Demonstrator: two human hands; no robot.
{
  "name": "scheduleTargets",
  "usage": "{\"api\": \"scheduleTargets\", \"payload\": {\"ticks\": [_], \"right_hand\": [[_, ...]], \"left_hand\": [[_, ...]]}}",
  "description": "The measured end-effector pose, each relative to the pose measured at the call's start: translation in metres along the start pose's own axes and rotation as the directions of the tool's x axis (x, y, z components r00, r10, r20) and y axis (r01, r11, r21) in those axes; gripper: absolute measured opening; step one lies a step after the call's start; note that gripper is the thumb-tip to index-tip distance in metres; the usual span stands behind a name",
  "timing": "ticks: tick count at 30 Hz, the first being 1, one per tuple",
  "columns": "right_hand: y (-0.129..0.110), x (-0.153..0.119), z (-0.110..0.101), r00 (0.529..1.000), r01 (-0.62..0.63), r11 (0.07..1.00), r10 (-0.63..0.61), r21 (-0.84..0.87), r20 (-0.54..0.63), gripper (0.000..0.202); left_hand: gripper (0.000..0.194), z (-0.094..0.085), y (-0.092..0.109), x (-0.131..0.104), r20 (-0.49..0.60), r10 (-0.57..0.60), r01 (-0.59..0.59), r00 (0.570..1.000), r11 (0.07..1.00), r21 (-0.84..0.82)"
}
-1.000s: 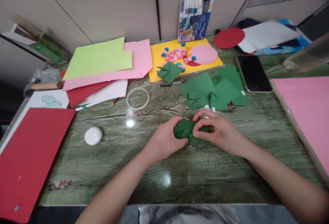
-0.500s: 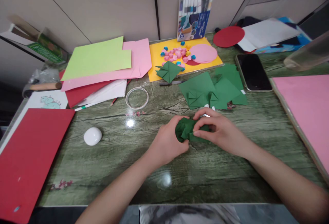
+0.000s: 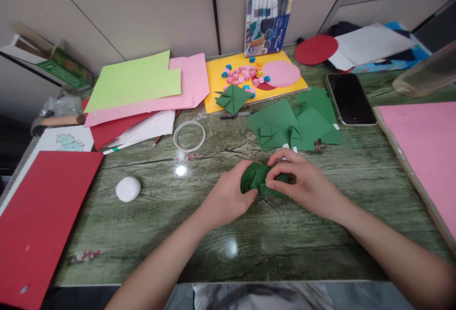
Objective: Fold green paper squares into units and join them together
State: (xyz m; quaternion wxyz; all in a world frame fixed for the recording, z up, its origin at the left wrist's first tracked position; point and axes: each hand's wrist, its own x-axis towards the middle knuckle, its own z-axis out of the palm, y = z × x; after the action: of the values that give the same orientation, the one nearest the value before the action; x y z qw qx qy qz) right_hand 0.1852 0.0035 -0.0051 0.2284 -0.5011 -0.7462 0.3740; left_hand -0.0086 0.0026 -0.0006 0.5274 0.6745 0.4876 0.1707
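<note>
Between my hands is a dark green piece of folded paper (image 3: 255,175), held above the front middle of the table. My left hand (image 3: 231,191) wraps round its left side, with the thumb along the near edge. The fingers of my right hand (image 3: 297,174) pinch its right side, and they hide part of the folds. Just beyond my right hand lie several more green folded papers (image 3: 272,117), overlapping one another. Another green folded piece with pointed tips (image 3: 233,99) rests at the front edge of a yellow sheet (image 3: 213,75).
A roll of tape (image 3: 189,136) and a white egg-shaped object (image 3: 128,189) lie to the left. Red card (image 3: 46,220) covers the left edge; lime paper (image 3: 135,79) tops a pile behind. A phone (image 3: 351,99), pink sheet (image 3: 423,153) and marker pack (image 3: 267,30) stand or lie around.
My left hand has shifted very slightly left, its thumb now a little further in on the folded paper. My right hand keeps its pinch almost unchanged.
</note>
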Motion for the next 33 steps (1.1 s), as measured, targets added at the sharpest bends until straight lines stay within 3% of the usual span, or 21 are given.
{"api": "scheduleTargets", "payload": {"ticks": [14,20,25,33], "right_hand": [[-0.0013,-0.0032,0.0064,1.000,0.006,0.999,-0.007,-0.039,-0.018,0.007],[-0.0024,-0.0012,0.0027,0.998,-0.014,1.000,0.013,-0.024,-0.054,0.007],[-0.0025,-0.0006,0.0040,0.998,-0.016,1.000,0.014,-0.024,-0.067,0.007],[-0.0001,-0.0016,0.0089,0.998,-0.004,1.000,0.002,-0.028,-0.067,0.008]], "left_hand": [[0.042,0.0011,0.0015,-0.0015,0.003,0.039,-0.039,0.999,0.999,0.013],[0.040,-0.0004,0.0004,0.0011,-0.076,0.098,-0.102,0.992,0.993,-0.058],[0.044,-0.0014,-0.0015,0.0026,-0.027,0.082,-0.085,0.996,0.988,-0.126],[0.042,-0.0011,-0.0011,0.0012,-0.033,0.087,-0.089,0.996,0.992,-0.084]]}}
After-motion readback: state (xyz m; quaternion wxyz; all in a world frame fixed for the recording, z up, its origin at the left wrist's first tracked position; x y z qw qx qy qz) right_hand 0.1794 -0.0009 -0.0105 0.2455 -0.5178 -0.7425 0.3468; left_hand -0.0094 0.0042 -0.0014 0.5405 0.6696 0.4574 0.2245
